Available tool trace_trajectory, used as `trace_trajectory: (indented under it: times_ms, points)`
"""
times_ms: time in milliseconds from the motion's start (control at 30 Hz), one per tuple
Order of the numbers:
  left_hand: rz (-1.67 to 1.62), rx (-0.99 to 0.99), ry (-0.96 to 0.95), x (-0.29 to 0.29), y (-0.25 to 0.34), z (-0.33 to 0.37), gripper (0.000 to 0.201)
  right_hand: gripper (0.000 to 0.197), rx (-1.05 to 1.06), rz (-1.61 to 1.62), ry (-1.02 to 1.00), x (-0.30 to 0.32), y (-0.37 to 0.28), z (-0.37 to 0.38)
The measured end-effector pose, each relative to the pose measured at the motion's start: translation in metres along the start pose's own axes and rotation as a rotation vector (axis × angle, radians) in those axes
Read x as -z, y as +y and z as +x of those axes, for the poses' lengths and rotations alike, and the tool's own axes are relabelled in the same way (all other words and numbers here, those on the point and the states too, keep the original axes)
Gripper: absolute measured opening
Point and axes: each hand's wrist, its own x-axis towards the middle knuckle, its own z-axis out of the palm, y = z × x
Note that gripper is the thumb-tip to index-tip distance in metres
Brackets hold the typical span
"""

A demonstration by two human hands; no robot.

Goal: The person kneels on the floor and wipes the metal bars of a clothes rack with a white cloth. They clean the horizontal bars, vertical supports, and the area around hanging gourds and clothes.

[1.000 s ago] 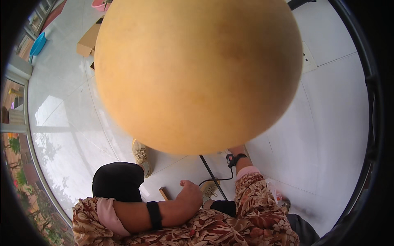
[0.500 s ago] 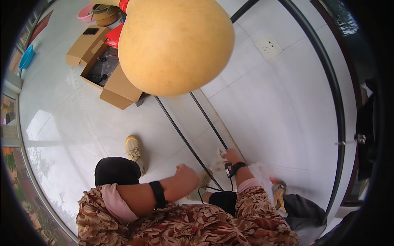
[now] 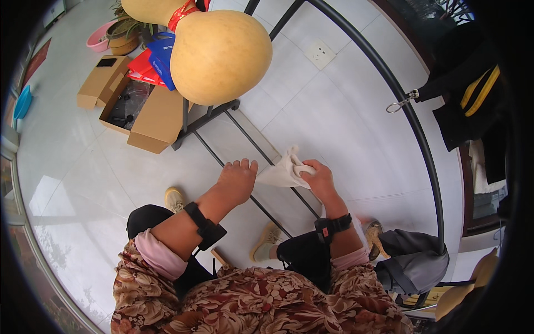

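Folded around a white cloth (image 3: 282, 171), my right hand (image 3: 319, 179) grips its right end. The cloth hangs bunched and creased above two thin black bars near the floor. My left hand (image 3: 238, 181) is just left of the cloth's pointed corner, back of the hand up, its fingers bent and close together. Whatever those fingers hold, if anything, is hidden. Beyond both hands, a large pale yellow gourd (image 3: 219, 58) with a red ribbon around its neck is at the top, in front of a black metal rack (image 3: 392, 83).
An opened cardboard box (image 3: 158, 122) with dark contents is on the tiled floor at the far left, beside red and blue bags (image 3: 161, 55). Behind it are a potted plant (image 3: 122, 39) and a pink basin (image 3: 100, 36). Dark clothing (image 3: 473, 111) hangs at right; a grey bag (image 3: 411, 259) lies below.
Both hands have moved farther away from me, and the right hand has raised the cloth. The view has shifted, so the gourd appears smaller and more of the rack shows.
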Motion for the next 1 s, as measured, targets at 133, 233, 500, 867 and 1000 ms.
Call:
trace_trajectory:
  times_ms: [133,233,500,867,1000]
  points:
    - [-0.049,-0.028,-0.003,0.007,0.005,0.002,0.054,0.032,-0.238,0.266,-0.056,0.009,-0.016,-0.005]
    - [-0.137,-0.009,-0.022,0.015,0.010,0.004,0.073,0.027,-0.305,0.490,-0.157,0.014,-0.031,0.000]
    - [-0.657,-0.107,-0.079,0.038,0.027,0.012,0.065,0.024,-0.183,0.920,-0.349,0.014,-0.053,-0.013]
    - [-1.084,0.272,-0.343,0.030,0.035,0.009,0.035,0.045,-0.240,0.591,0.102,0.009,-0.018,0.005]
    - [-1.138,0.207,-0.305,0.025,0.040,0.005,0.033,0.039,-0.044,0.598,-0.167,0.000,-0.025,-0.004]
